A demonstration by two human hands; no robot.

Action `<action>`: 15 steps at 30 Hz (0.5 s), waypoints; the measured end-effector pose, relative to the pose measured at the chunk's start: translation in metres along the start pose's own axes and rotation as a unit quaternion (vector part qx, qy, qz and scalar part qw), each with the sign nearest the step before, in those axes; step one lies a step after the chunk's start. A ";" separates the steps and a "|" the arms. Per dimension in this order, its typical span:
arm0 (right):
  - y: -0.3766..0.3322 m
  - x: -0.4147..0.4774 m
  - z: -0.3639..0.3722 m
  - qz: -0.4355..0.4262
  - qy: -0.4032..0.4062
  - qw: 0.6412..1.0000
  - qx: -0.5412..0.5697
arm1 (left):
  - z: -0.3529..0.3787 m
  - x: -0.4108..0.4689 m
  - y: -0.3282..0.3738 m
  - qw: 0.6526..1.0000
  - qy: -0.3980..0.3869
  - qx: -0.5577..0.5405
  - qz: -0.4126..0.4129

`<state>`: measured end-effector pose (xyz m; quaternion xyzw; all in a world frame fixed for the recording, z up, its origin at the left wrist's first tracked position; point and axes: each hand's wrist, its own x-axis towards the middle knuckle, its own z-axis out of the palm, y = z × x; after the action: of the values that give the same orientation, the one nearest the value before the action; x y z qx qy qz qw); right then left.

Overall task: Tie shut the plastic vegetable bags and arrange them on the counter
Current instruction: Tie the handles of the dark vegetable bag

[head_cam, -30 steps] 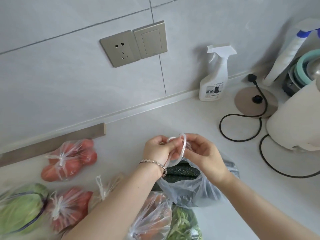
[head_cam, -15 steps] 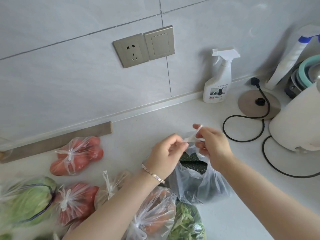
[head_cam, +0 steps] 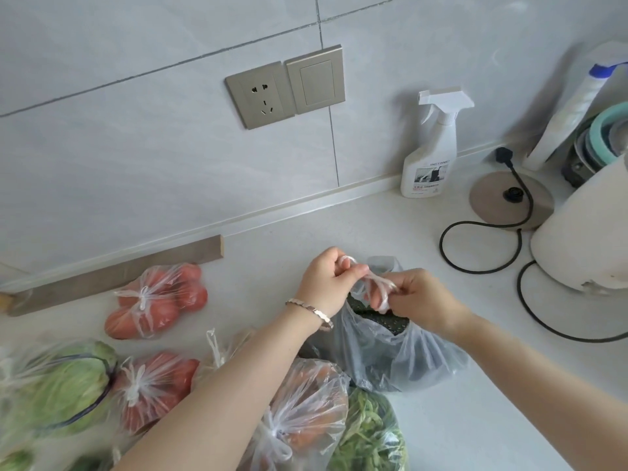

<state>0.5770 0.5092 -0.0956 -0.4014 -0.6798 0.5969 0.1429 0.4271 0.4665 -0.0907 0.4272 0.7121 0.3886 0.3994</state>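
Your bag (head_cam: pixel 390 355) stands on the counter (head_cam: pixel 339 226) right in front of you, its near side touching a knotted bag of orange vegetables (head_cam: pixel 306 413) and a bag of green beans (head_cam: pixel 367 436). It is thin, greyish and see-through, crumpled and slack at the base. Dark green, bumpy-skinned vegetables (head_cam: pixel 377 322) show through the film and at the gaping mouth. Both handles (head_cam: pixel 377 287) are twisted into thin white cords that cross between your hands, above the opening; the knot is not drawn tight.

Your left hand (head_cam: pixel 326 280), bracelet (head_cam: pixel 311 312) on the wrist, has its fingers curled round one cord, which loops over the knuckles. Your right hand (head_cam: pixel 421 297) pinches the other cord between thumb and fingertips, the remaining fingers tucked in.

To your left lie bags with tied tops: two of tomatoes (head_cam: pixel 156 300) (head_cam: pixel 153 385), one behind the other, and a cabbage bag (head_cam: pixel 57 385) at the edge. A spray bottle (head_cam: pixel 428 154) stands against the wall.
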 end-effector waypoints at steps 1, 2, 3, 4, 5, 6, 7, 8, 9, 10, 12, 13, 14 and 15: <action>0.001 0.000 0.003 -0.003 0.050 0.999 0.010 | 0.002 0.001 0.000 0.999 0.003 -0.029 -0.025; 0.000 -0.001 0.006 -0.010 0.100 0.995 0.022 | 0.003 0.001 0.001 0.997 0.005 -0.063 -0.047; 0.001 -0.002 0.010 -0.023 0.144 0.988 0.041 | 0.005 0.000 0.003 0.993 0.002 -0.095 -0.068; -0.001 -0.003 0.014 -0.038 0.176 0.981 0.070 | 0.007 -0.001 0.004 0.989 -0.005 -0.116 -0.089; 0.000 -0.002 0.016 -0.052 0.198 0.974 0.094 | 0.007 -0.002 0.005 0.985 -0.012 -0.134 -0.104; -0.002 -0.002 0.016 -0.059 0.213 0.969 0.109 | 0.007 -0.003 0.006 0.981 -0.019 -0.153 -0.117; -0.002 0.000 0.015 -0.061 0.223 0.967 0.108 | 0.005 -0.002 0.006 0.975 -0.022 -0.180 -0.130; -0.002 0.002 0.013 -0.055 0.225 0.968 0.097 | 0.003 -0.001 0.005 0.966 -0.026 -0.215 -0.144; -0.002 0.003 0.011 -0.053 0.222 0.970 0.078 | 0.000 0.000 0.003 0.956 -0.033 -0.245 -0.157; -0.003 0.003 0.010 -0.054 0.215 0.974 0.049 | -0.002 0.001 0.002 0.949 -0.041 -0.265 -0.166; -0.004 0.003 0.004 -0.075 0.214 0.973 -0.033 | -0.009 0.002 0.001 0.943 -0.057 -0.278 -0.171; -0.004 0.003 0.001 -0.086 0.221 0.969 -0.067 | -0.012 0.003 0.002 0.944 -0.067 -0.274 -0.169; -0.007 0.002 -0.003 -0.089 0.227 0.967 -0.076 | -0.016 0.004 0.002 0.947 -0.073 -0.268 -0.163; -0.008 0.001 -0.007 -0.079 0.226 0.970 -0.045 | -0.019 0.007 0.003 0.949 -0.073 -0.265 -0.157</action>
<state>0.5784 0.5154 -0.0865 -0.4769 -0.6858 0.4465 0.3208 0.4084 0.4694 -0.0825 0.2161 0.6100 0.4636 0.6052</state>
